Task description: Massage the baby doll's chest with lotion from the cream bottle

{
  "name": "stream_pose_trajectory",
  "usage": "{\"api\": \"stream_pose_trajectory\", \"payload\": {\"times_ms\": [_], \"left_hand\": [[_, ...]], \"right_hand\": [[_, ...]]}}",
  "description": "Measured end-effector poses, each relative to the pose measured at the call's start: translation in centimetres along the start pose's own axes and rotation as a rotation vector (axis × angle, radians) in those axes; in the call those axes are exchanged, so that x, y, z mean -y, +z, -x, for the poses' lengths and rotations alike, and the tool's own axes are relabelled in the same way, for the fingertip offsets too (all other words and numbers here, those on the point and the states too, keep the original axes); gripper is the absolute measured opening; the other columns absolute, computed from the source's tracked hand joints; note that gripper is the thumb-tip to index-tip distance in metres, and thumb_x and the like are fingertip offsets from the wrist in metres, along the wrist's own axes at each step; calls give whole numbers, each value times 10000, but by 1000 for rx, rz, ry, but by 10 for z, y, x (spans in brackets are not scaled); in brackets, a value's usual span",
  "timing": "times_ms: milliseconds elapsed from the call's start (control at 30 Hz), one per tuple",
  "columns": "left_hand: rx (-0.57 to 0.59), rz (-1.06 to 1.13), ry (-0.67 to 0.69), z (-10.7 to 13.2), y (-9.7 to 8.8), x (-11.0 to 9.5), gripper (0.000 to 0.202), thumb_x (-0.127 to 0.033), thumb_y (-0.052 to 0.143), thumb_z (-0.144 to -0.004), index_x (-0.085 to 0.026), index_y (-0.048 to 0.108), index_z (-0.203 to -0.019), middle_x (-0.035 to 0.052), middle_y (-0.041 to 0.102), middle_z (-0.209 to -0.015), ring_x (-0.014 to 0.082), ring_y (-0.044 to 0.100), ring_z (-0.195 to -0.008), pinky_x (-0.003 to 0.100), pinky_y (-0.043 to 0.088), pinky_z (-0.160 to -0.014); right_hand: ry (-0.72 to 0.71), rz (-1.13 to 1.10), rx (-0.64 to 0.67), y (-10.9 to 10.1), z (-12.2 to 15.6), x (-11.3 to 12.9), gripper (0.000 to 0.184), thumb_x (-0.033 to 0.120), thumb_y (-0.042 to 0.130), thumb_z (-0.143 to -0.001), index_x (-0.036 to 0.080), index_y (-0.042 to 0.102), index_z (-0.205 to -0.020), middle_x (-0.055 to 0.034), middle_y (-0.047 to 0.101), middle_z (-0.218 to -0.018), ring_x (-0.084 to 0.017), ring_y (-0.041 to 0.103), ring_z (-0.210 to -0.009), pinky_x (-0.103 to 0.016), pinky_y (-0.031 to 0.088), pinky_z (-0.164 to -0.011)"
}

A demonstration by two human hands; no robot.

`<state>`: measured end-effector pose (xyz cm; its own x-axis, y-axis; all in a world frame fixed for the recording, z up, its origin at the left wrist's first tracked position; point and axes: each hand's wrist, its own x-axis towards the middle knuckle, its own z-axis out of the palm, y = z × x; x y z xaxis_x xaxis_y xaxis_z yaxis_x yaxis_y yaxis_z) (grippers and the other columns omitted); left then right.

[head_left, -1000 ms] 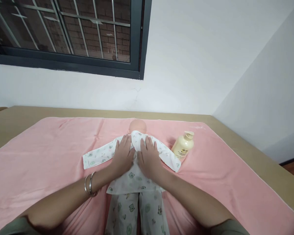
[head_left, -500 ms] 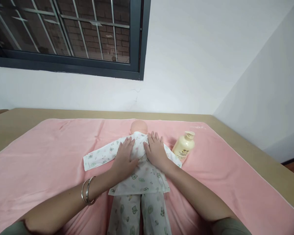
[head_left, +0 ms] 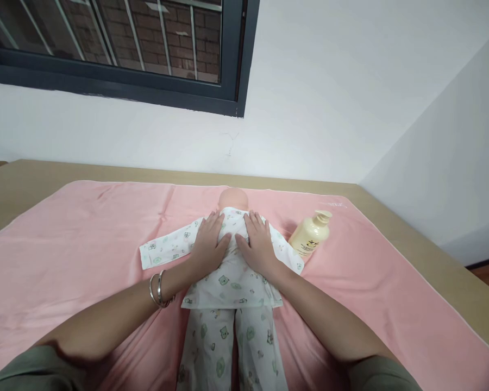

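Head view: a smooth, round-headed, peach-coloured doll (head_left: pixel 233 199) lies before you at mid-cloth, seemingly face down, legs towards you; your left hand (head_left: pixel 207 247) and right hand (head_left: pixel 261 247) rest flat on its upper back, one either side of the midline; the grip of each is spread and clamped on nothing, thumbs pointing inward, near each other but apart; the outstretched sleeves probably serve to leave the back level and open to both palms; the pale-yellow, glossy, rounded pump bottle (head_left: pixel 309 236) sits just beside the right sleeve, perhaps for easy reach; whether they touch you cannot tell.

Materials: the loose white top (head_left: pixel 233 282) and matching trousers (head_left: pixel 207 342) are thin, softly creased fabric with small greenish animal prints; the pink, pale-edged cloth (head_left: pixel 85 228) looks plush and lightly rumpled, presumably padding the smooth tan counter (head_left: pixel 32 176); two rigid, silver-coloured bangles (head_left: pixel 160 288) circle your left wrist.
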<state>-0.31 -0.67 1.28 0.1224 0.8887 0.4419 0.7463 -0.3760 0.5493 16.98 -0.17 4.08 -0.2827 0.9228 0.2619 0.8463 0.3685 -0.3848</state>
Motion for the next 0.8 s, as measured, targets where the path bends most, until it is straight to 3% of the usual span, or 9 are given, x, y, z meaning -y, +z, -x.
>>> {"api": "stream_pose_trajectory", "payload": {"times_ms": [133,667,800], "left_hand": [[-34,34,-6,2,0,0,524,-424,328,-974,-184,406,-1432,124,399,-1535,259,271,-1471,530,190,-1207],[-67,53,9,1,-1,0,494,-414,350,-969,-172,451,-1388,124,450,-1500,261,329,-1442,525,216,-1204],[-44,24,0,14,-2,-10,495,-389,332,-979,-171,426,-1413,139,400,-1530,279,301,-1455,533,235,-1196]], "right_hand": [[-18,-35,-1,2,2,-1,637,393,385,-968,133,250,-1533,-148,158,-1621,-257,52,-1506,-523,26,-1199],[-35,-51,-31,2,4,-2,602,414,360,-981,170,287,-1526,-131,221,-1608,-261,117,-1500,-539,64,-1195],[-25,-56,-13,0,-3,-4,593,414,347,-990,183,274,-1532,-118,221,-1610,-255,124,-1499,-547,62,-1193]]}}
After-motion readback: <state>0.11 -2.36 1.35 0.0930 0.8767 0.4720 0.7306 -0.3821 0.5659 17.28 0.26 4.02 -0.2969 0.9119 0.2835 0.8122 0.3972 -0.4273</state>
